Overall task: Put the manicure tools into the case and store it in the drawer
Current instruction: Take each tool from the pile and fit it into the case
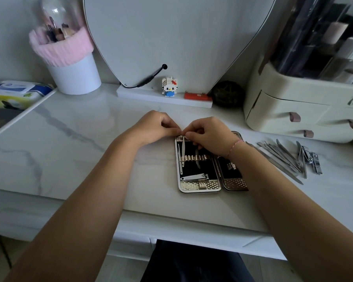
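Over case (pixel 200 186): L+R hands (pixel 153 127) (pixel 210 135), tool (pixel 183 148) pinch.

The white marbled desk (pixel 80 143) carries an open case (pixel 200 187) at its middle, a loose heap of metal tools (pixel 283 157) well to its right, a cream drawer box (pixel 289 106), a dark ball (pixel 227 94), a mirror stand (pixel 143 94) and a white pot (pixel 75 78) along the back.

No words or numbers can be read, as the print on the wipes pack (pixel 18 92) and the little red box (pixel 197 96) is too blurry.
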`<state>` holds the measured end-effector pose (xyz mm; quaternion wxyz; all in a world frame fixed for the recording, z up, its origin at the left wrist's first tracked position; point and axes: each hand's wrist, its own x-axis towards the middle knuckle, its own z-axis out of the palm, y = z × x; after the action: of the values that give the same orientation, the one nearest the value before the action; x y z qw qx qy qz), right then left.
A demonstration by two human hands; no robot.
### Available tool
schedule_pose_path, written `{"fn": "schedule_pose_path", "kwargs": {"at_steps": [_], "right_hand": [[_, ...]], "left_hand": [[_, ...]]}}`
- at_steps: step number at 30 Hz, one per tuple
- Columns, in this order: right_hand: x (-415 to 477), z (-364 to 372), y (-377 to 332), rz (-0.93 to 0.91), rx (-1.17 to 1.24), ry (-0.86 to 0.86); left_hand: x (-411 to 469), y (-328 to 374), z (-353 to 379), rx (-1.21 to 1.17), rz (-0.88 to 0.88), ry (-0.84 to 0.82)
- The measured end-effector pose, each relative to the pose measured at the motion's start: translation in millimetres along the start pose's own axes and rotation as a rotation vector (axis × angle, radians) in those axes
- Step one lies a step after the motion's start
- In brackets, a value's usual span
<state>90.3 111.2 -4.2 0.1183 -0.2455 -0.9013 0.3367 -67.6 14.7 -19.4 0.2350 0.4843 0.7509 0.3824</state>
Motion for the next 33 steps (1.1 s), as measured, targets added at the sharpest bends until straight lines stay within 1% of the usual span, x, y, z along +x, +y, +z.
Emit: {"fn": "schedule_pose_path", "kwargs": {"at_steps": [3, 5, 11, 19, 21, 23, 25, 27, 30, 33], "right_hand": [[-2.5, -1.1, -1.6, -0.078, -0.115, -0.043], [-3.4, -2.3, -1.0, -0.115, -0.141, -0.076], [-3.3, -2.6, 1.7, -0.128, -0.15, -0.112], [-12.0, -6.5, -1.7, -0.173, -0.229, -0.16], [-17.9, -7.9, -1.9, -0.17, -0.201, -0.103], [-27.6, -20.0, 1.4, -0.141, -0.148, 0.06], [-42.7, -42.7, 14.2, -0.055, -0.153, 0.238], [-62.5, -66.0, 33.1, 0.088, -0.214, 0.33], [-87.3, -81.4, 55.4, 0.25, -0.339, 0.353], [-98.1, -80.6, 65.4, 0.305, -0.382, 0.325]], "left_hand": [[0.6, -2.1, -1.4, 0.0, 0.014, -0.04], [1.1, -3.0, -1.4, -0.006, 0.02, -0.044], [1.6, -3.5, 0.4, -0.009, 0.027, -0.034], [3.0, -4.3, 0.6, -0.008, 0.034, -0.036], [3.9, -4.7, 0.5, -0.008, 0.036, -0.037], [4.7, -5.2, 0.5, -0.024, 0.041, -0.033], [6.1, -7.0, 1.7, -0.031, 0.052, -0.035], [7.7, -9.4, 3.2, -0.018, 0.062, -0.034], [9.7, -12.6, 3.6, -0.005, 0.072, -0.017], [8.5, -13.2, 3.2, -0.014, 0.081, -0.009]]}}
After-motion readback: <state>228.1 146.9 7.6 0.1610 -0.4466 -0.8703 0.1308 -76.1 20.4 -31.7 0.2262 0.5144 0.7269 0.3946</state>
